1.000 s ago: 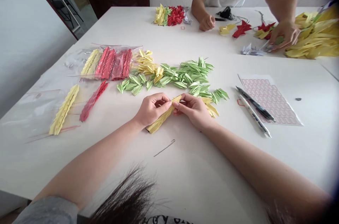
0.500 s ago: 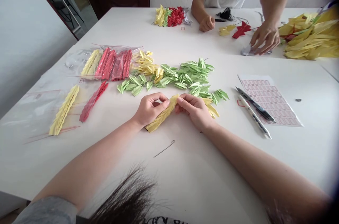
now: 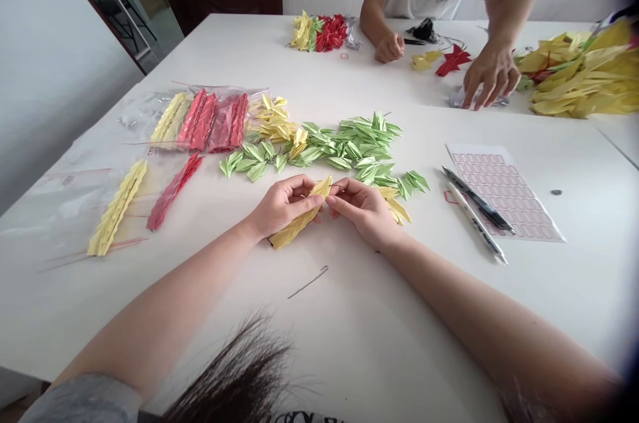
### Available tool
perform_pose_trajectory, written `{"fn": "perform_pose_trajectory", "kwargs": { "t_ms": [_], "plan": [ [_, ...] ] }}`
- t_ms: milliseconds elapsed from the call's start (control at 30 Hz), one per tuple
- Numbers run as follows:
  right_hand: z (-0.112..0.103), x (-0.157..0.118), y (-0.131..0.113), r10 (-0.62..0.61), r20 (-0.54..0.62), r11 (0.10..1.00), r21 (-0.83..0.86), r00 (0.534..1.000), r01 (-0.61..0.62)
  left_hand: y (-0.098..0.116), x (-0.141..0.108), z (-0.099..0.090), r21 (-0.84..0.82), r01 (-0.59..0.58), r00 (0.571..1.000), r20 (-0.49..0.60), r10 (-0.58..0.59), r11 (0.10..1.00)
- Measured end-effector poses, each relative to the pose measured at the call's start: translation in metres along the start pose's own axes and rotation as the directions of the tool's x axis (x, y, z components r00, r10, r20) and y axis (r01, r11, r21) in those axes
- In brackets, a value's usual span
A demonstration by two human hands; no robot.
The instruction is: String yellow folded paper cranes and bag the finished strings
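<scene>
The left hand (image 3: 284,205) and right hand (image 3: 362,210) hold a yellow origami strip (image 3: 294,226) between them, fingers curled narrowly on it; green origami (image 3: 344,146) lies just beyond the hands, a thin wire (image 3: 308,282) just nearer.

We look forward and down from our own head, close above the table (image 3: 379,323), our left hand (image 3: 282,206) and right hand (image 3: 367,210).
</scene>
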State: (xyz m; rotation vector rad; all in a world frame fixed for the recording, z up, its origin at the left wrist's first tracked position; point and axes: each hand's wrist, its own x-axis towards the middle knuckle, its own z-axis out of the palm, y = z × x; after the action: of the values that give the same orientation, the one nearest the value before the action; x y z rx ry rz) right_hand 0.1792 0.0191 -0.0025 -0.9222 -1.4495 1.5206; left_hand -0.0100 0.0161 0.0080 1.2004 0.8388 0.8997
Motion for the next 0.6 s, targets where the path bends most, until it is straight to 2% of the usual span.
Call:
{"fn": "perform_pose_trajectory", "kwargs": {
  "t_ms": [133,300,433,600],
  "plan": [
    [0.000,0.000,0.002,-0.030,0.045,0.996,0.085,0.999,0.027,0.004,0.001,-0.006,0.000,0.070,0.996,0.055,-0.070,0.998],
    [-0.002,0.000,0.001,-0.045,-0.004,0.998,0.035,0.999,0.045,0.008,0.001,-0.010,-0.001,0.119,0.990,0.072,-0.118,0.993],
    [-0.002,0.001,-0.001,-0.053,0.002,0.999,-0.003,0.999,0.053,0.005,0.002,-0.012,0.018,0.153,0.984,0.088,-0.154,0.988],
    [-0.003,0.001,0.001,-0.028,-0.006,0.999,0.020,1.000,0.028,0.002,0.002,-0.014,0.009,0.153,0.983,0.097,-0.154,0.988]
  ]
}}
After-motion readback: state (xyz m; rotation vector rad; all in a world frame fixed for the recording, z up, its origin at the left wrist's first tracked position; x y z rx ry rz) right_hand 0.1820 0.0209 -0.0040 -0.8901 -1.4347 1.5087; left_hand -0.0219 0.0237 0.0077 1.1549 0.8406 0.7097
